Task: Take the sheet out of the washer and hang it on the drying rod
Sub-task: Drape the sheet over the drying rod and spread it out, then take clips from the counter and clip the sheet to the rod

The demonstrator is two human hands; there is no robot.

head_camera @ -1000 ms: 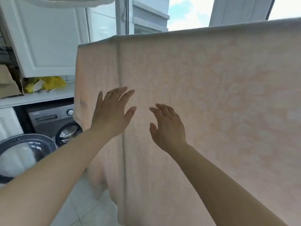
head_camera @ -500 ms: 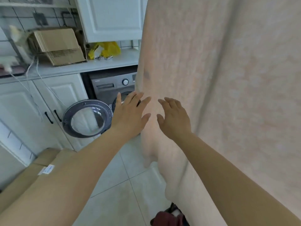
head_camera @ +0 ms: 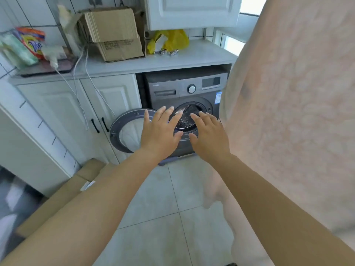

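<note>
1. Half a second ago both hands were at the hanging sheet (head_camera: 299, 116); now the left hand (head_camera: 160, 131) and right hand (head_camera: 208, 136) are apart from it, fingers spread and holding nothing.
2. The sheet hangs at right, so the task looks essentially finished; the rod is out of view.
3. Beyond the hands, the washer (head_camera: 184, 89) stands under a pale counter (head_camera: 192, 56), its door (head_camera: 123, 129) open over a tiled floor (head_camera: 163, 204).

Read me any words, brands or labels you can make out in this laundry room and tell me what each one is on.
"Tide", partly hidden: orange detergent bag.
Cardboard box: printed lines, too blurred.
Washer: small badge and blue sticker, too small.
White label on the floor carton: unreadable.
</note>
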